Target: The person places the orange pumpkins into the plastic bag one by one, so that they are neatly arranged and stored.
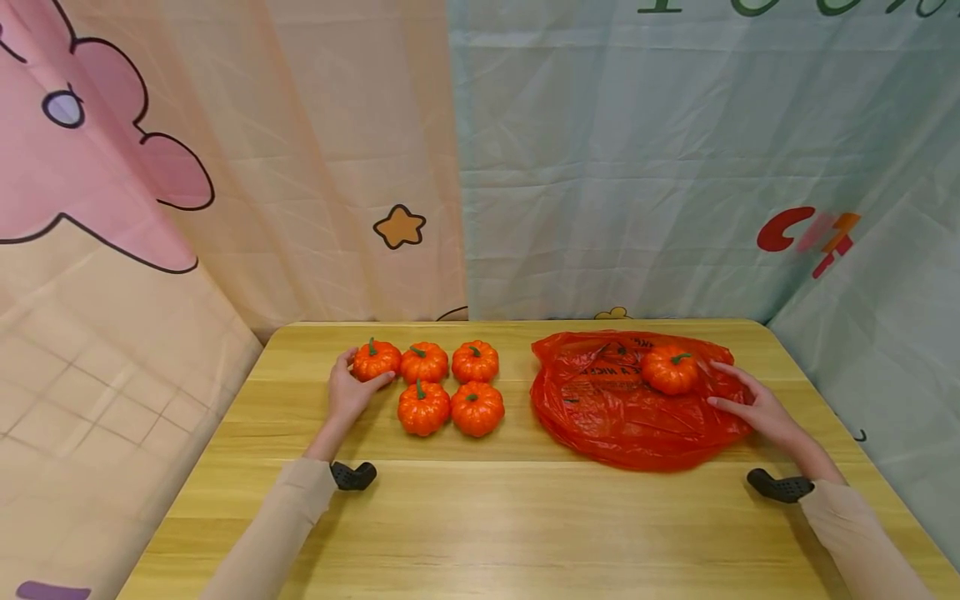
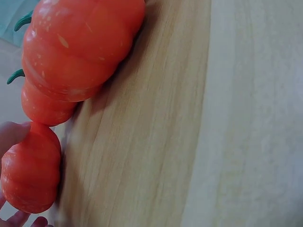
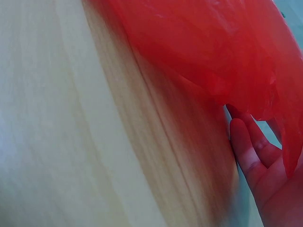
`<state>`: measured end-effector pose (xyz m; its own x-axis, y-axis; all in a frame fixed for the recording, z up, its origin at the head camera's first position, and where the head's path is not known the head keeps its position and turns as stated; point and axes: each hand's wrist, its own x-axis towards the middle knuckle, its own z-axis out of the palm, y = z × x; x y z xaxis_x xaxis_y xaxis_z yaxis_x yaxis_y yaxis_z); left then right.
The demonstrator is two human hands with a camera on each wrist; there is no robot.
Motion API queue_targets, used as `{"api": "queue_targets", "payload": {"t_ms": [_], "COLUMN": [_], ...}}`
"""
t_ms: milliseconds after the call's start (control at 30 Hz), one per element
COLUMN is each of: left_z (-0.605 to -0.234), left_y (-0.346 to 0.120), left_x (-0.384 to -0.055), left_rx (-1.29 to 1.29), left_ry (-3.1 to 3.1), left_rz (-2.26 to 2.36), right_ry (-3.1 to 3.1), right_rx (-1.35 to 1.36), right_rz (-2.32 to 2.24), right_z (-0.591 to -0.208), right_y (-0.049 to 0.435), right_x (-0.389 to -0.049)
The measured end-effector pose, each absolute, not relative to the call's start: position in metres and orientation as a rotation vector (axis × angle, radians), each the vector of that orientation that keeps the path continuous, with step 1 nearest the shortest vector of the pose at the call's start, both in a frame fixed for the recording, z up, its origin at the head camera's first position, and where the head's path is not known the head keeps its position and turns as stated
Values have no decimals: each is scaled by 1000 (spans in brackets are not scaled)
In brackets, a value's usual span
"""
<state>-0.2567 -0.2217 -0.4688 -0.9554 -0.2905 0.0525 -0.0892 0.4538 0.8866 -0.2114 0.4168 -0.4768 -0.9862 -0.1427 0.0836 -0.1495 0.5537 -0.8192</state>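
Note:
My left hand [image 1: 352, 390] holds the far-left small orange pumpkin [image 1: 377, 361], thumb on its near right side and fingers on its left. In the left wrist view that pumpkin [image 2: 32, 172] sits between thumb and fingertips. Beside it on the table are several more pumpkins [image 1: 477, 408] with green stems, set in two rows. On the right lies a red plastic bag [image 1: 600, 421], flat and crumpled, with one pumpkin [image 1: 670, 370] on it. My right hand [image 1: 759, 408] is at the bag's right side, fingers extended toward that pumpkin; the bag [image 3: 213, 42] partly hides its fingers in the right wrist view.
Everything lies on a light wooden table [image 1: 517, 517], its far edge close behind the pumpkins and bag. Printed curtains [image 1: 337, 167] hang behind and at both sides. A black strap piece [image 1: 354, 476] sticks out from each wrist.

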Motion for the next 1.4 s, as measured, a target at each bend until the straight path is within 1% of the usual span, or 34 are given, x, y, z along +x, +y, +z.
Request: {"api": "queue_targets", "payload": {"t_ms": [267, 567, 1200, 1400], "left_z": [-474, -471, -471, -472], "left_y": [-223, -224, -215, -214], "left_x": [-261, -263, -254, -252], "left_rx": [333, 330, 366, 413], "left_ry": [-2496, -2505, -2473, -2448], "left_rz": [-1531, -1510, -1424, -1404], "right_ry": [-2793, -2765, -2789, -2821], "right_rx": [238, 256, 237, 223], "right_rz": [1434, 1446, 1437, 1402], "right_z": [-476, -477, -476, -475], "right_y": [417, 417, 416, 416], "right_x": [-212, -211, -211, -212]}}
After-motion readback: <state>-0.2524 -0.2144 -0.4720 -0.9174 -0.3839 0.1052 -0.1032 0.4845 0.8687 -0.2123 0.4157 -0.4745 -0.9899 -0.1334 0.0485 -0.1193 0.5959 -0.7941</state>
